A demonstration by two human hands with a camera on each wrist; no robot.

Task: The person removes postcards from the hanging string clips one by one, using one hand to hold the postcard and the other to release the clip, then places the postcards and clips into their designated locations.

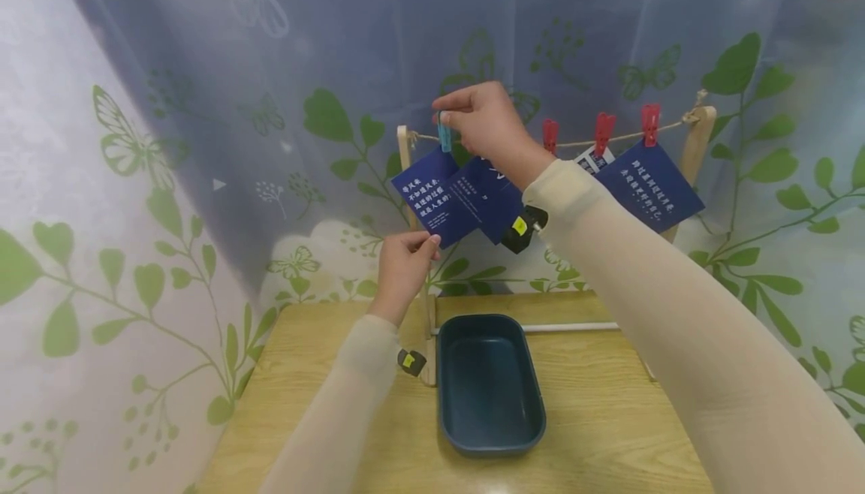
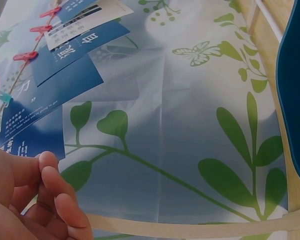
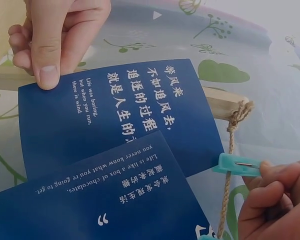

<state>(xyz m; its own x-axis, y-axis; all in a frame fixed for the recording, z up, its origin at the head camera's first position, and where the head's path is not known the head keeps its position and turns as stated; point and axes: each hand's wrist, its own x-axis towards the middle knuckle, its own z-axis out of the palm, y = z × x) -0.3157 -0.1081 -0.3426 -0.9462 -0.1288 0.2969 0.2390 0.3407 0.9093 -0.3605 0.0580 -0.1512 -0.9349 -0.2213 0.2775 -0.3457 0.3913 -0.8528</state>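
My left hand (image 1: pixel 402 269) pinches the bottom corner of a dark blue card (image 3: pixel 130 90) with white lettering. At the card's upper corner, my right hand (image 1: pixel 493 122) pinches the end of a teal clothespin (image 3: pixel 235 164). That clothespin sits across a twine line (image 3: pixel 226 200) at the card's edge. Another blue card (image 3: pixel 100 200) overlaps the first one, and part of a second teal clothespin (image 3: pixel 207 237) shows at its top. In the head view my right hand and wrist cover some of the line and that second clothespin.
The twine runs between wooden posts (image 1: pixel 699 141). Red clothespins (image 1: pixel 604 132) hold more cards on the right, including a blue card (image 1: pixel 652 186) and a whitish one (image 1: pixel 586 158). Below, a dark teal basin (image 1: pixel 491 453) stands on the wooden table (image 1: pixel 304 374), before a leaf-patterned curtain (image 1: pixel 203 141).
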